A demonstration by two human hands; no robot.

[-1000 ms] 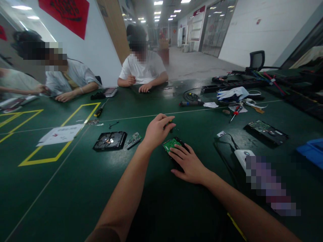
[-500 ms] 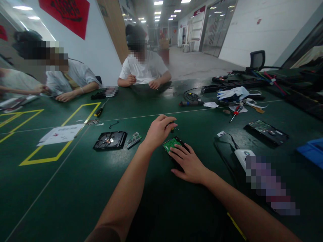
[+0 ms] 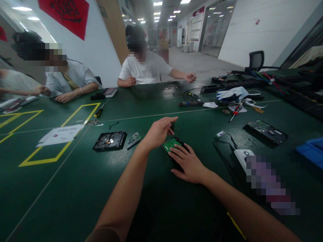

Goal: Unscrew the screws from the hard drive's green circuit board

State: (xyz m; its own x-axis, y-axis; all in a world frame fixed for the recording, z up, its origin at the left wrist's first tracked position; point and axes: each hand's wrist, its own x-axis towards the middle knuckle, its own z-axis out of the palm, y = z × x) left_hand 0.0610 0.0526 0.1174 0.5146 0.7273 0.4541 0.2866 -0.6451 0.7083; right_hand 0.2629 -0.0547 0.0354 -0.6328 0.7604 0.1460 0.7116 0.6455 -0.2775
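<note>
A hard drive with a green circuit board [image 3: 171, 144] facing up lies on the green table [image 3: 75, 188] in front of me. My right hand [image 3: 188, 163] lies over its near half, with the fingers on the board and the thumb at the side, holding it down. My left hand [image 3: 158, 131] hovers just beyond the drive's far edge. Its index finger is stretched forward, while the thumb and other fingers pinch a small dark screwdriver [image 3: 173, 126] that points down at the drive.
An opened drive case [image 3: 110, 140] and a loose circuit board [image 3: 133, 139] lie to the left, beside a paper sheet [image 3: 60, 133]. At right are another drive [image 3: 265, 131], a white device with a black cable [image 3: 242, 155], a blue bin [image 3: 311, 149] and a red screwdriver [image 3: 235, 113]. Two people sit opposite.
My left hand's fingers have stretched forward from a tighter curl over the screwdriver. The person opposite in white has reached one arm out to the right. My right hand has stayed put.
</note>
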